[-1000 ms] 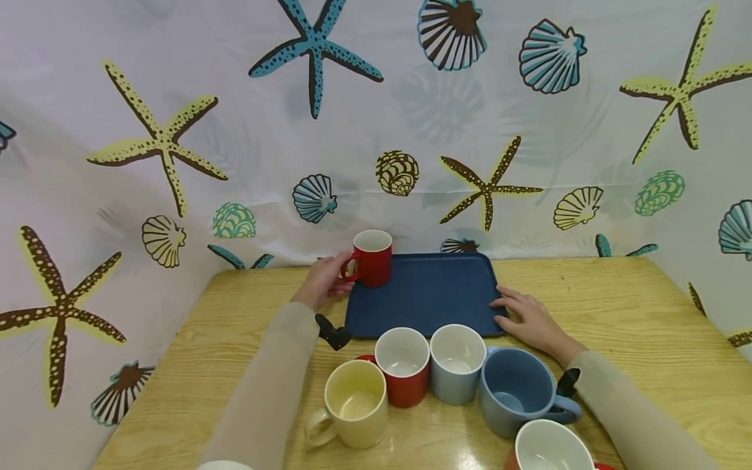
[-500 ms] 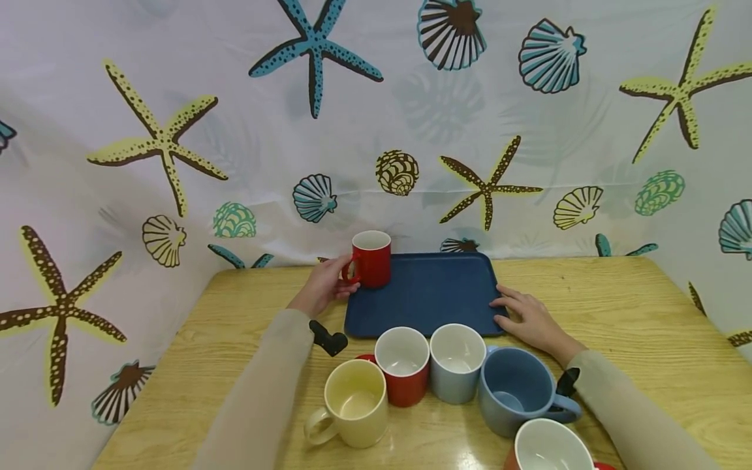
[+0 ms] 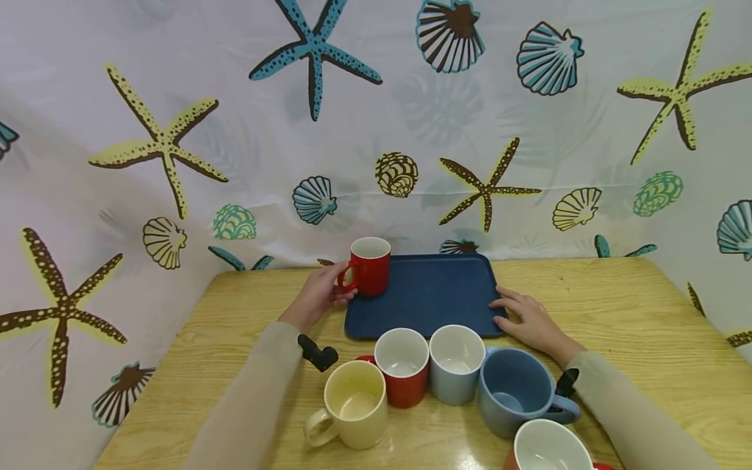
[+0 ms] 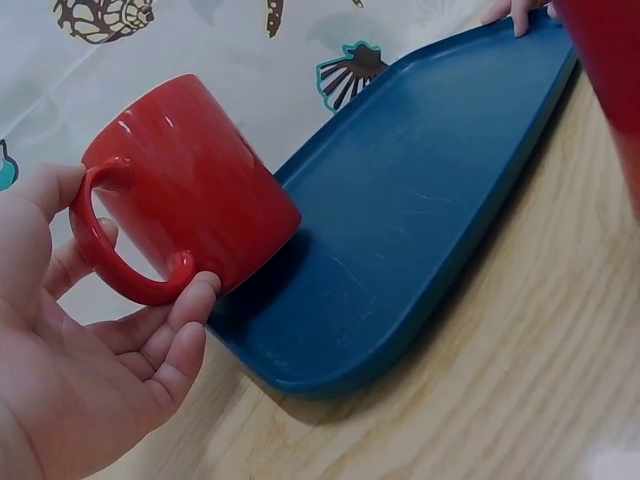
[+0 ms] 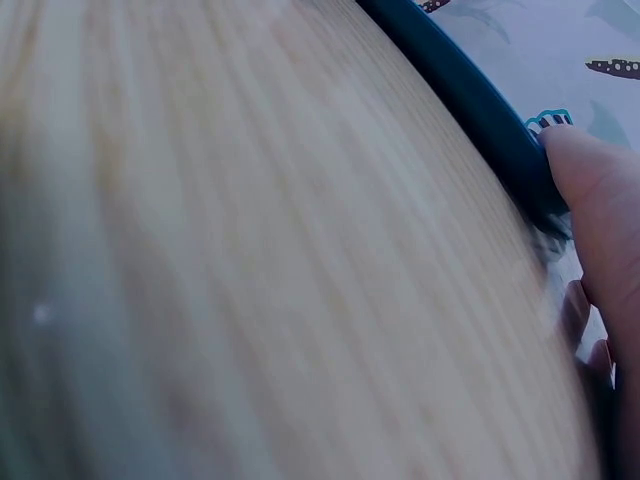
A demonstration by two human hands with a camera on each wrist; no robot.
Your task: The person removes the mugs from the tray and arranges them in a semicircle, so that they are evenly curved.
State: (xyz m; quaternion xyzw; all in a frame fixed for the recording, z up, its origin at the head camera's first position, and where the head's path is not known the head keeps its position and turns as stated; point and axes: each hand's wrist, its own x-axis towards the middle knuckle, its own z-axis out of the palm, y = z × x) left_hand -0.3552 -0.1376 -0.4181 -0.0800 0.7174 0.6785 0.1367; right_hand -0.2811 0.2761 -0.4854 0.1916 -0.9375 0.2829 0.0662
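Note:
My left hand holds a red mug with a white inside by its handle, thumb at the top of the loop and fingertips close under it. The mug is upright at the left end of a dark blue tray; in the left wrist view its base is over the tray with a shadow beside it, and I cannot tell whether it touches. My right hand rests with loose fingers at the tray's right rim. In the right wrist view, its thumb lies at the tray edge.
In front of the tray stand a yellow mug, a second red mug, a pale blue mug and a wider blue mug. Another red mug is cut off at the bottom edge. A patterned cloth hangs behind the table.
The left hand and the red mug have come slightly down and nearer in the head view, over the tray's left end. The right hand and the other mugs stay put.

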